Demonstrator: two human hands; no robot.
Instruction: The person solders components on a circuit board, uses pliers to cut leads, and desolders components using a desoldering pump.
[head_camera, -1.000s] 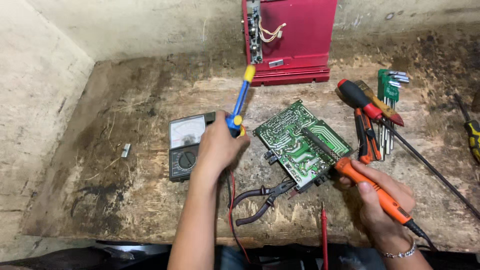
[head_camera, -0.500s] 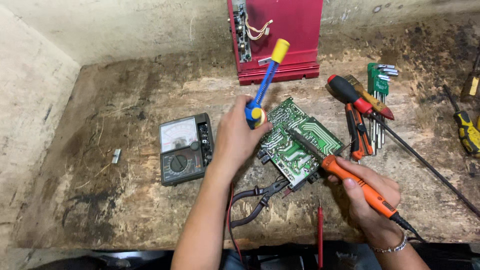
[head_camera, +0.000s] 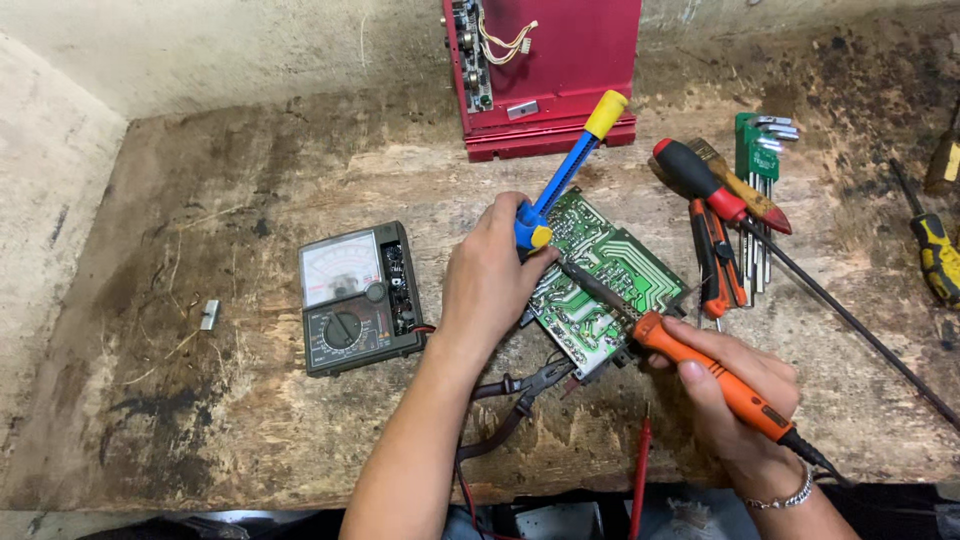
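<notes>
left hand (head_camera: 490, 285): fist closed on blue/yellow desoldering pump (head_camera: 563, 172), tip down on the board
right hand (head_camera: 738, 395): gripping orange soldering iron (head_camera: 700, 370), tip on the board
circuit board (head_camera: 600, 275): green, centre of bench, between both hands
multimeter (head_camera: 357, 297): left of board
pliers (head_camera: 520, 395): near edge, below board

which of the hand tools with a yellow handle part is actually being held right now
The blue desoldering pump with the yellow plunger, gripped in the left hand. The yellow-and-black screwdriver lies untouched at the bench's right edge.
</notes>
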